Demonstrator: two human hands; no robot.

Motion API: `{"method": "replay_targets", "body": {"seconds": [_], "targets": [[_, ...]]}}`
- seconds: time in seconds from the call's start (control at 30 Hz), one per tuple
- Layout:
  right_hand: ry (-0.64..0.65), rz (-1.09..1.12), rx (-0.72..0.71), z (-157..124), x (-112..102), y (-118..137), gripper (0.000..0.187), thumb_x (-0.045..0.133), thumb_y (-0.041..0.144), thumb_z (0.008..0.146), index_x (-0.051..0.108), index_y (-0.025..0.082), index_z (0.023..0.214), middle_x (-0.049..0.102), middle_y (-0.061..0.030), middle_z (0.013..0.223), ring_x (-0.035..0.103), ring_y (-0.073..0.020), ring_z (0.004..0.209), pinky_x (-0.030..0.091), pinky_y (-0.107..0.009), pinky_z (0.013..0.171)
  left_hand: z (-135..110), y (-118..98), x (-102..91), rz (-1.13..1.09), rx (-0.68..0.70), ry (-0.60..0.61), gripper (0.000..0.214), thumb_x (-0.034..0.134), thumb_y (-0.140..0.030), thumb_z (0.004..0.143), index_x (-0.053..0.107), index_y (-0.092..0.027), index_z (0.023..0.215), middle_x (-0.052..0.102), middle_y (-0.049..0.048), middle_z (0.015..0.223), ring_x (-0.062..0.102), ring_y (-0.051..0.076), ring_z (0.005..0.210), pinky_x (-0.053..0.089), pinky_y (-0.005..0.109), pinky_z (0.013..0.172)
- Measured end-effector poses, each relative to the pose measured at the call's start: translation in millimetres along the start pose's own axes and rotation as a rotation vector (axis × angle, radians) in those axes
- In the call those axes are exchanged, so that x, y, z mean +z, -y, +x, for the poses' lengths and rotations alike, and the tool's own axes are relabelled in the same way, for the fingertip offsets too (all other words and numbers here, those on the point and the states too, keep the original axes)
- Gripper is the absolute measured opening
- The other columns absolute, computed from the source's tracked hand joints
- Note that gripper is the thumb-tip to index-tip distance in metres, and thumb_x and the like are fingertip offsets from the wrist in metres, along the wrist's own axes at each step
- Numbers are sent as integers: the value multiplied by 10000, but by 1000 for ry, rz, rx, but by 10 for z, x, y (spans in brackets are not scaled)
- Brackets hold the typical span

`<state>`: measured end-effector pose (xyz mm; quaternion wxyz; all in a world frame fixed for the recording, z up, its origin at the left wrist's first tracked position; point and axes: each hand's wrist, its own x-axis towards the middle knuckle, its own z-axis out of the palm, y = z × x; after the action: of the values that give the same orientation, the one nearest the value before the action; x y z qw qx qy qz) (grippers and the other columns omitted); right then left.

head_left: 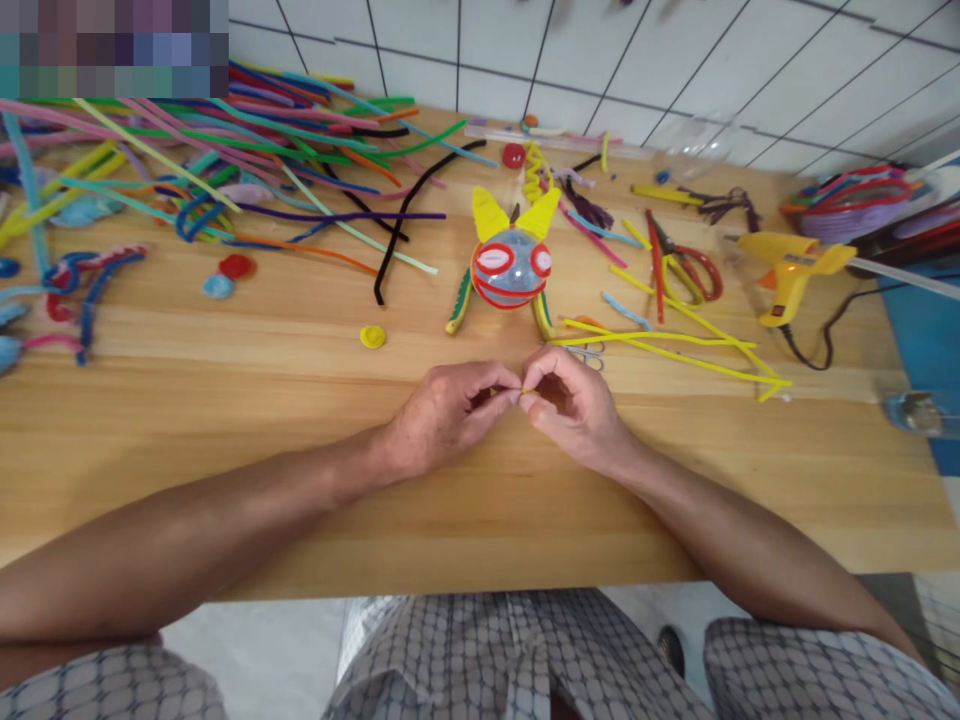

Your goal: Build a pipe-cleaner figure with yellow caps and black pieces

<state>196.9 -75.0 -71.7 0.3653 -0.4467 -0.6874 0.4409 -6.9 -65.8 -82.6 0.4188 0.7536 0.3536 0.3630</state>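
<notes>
My left hand (450,410) and my right hand (570,400) meet over the middle of the wooden table (225,480), fingertips pinched together on a short yellow pipe cleaner piece (523,393), mostly hidden by the fingers. Just beyond them stands a craft creature (510,265): a clear ball with red-rimmed eyes, a red mouth, yellow pointed ears and green-yellow legs. A small yellow coil (373,336) lies on the table to the left of the creature.
Several coloured pipe cleaners (225,150) are heaped at the back left. Loose yellow pipe cleaners (675,345), red-handled scissors (686,265) and a yellow glue gun (791,275) with its cord lie to the right. Stacked plates (855,205) sit at the far right.
</notes>
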Motion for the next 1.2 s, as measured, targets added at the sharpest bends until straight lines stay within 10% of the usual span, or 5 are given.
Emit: {"method": "replay_targets", "body": {"seconds": [1.2], "targets": [[-45,85,-14,-23,17,-14,87,655,195,874,584,234,905,589,10,837,540,-141,718,431,-297,657,-6,22,18,38,108,-53,113,623,-73,930,722,-125,941,718,8,758,584,72,622,460,155,602]]}}
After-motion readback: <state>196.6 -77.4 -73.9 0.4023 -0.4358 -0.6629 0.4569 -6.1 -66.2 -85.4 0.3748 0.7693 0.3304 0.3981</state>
